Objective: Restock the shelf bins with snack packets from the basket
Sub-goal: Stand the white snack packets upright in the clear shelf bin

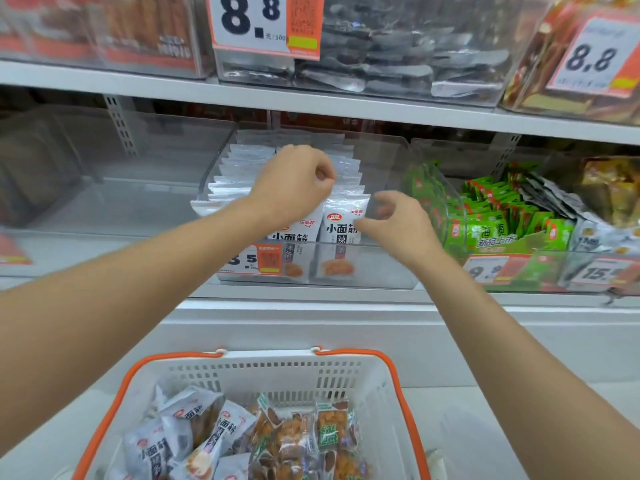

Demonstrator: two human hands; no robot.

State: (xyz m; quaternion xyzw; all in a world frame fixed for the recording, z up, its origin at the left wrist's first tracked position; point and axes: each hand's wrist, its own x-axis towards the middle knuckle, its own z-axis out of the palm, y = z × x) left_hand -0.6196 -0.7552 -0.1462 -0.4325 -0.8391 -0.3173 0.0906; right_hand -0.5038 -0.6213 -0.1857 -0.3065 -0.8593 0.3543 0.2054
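A clear shelf bin (388, 268) on the middle shelf holds rows of upright white snack packets (343, 220). My left hand (294, 185) hovers over the rows, its fingers curled and pinched on the top edge of one white packet. My right hand (394, 223) is at the bin's front right with fingers apart; its thumb touches the side of the front packet. Below, a white basket (277, 372) with orange handles holds more white packets (194, 431) and several orange-and-green packets (311, 434).
The neighbouring bin on the right holds green packets (491, 223) and further right grey-and-white ones (588, 233). A clear bin (104, 188) stands to the left. The upper shelf carries bins with 8.8 price tags (256, 22). A white ledge (346, 327) runs below the shelf.
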